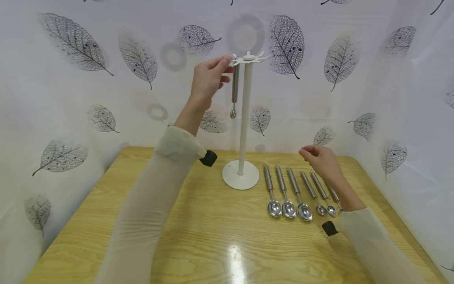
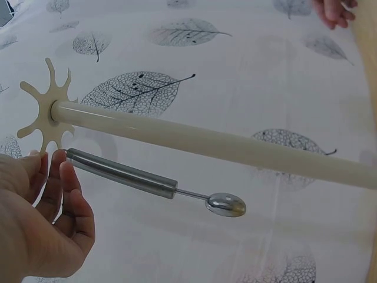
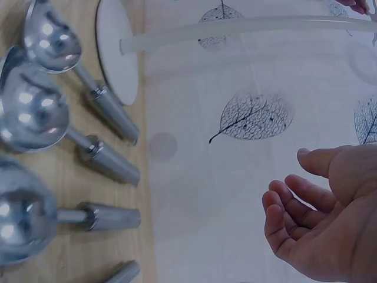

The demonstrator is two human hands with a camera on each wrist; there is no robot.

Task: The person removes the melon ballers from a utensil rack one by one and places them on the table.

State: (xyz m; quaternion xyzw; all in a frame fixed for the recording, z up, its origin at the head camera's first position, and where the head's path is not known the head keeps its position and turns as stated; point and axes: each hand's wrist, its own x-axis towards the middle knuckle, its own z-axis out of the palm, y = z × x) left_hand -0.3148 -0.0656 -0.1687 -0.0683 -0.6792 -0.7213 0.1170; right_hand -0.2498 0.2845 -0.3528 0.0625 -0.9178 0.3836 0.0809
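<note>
In the head view, my left hand [image 1: 211, 77] is raised to the top of a white stand [image 1: 245, 118]. A small metal scoop [image 2: 126, 175] hangs bowl-down beside the pole, its handle end at my left fingertips. In the left wrist view, the thumb and index finger of that hand pinch at this end, right by a prong of the stand's hook ring [image 2: 50, 109]. My right hand [image 1: 322, 161] hovers above the back right of the table, holding nothing, its fingers loosely bent in the right wrist view.
Three larger metal scoops [image 1: 289, 209] lie in a row right of the stand's round base [image 1: 234, 179]. Beyond them are several smaller scoops [image 1: 321, 210], partly behind my right forearm. A leaf-print cloth [image 1: 142, 106] surrounds the wooden table [image 1: 198, 236] at the back and sides.
</note>
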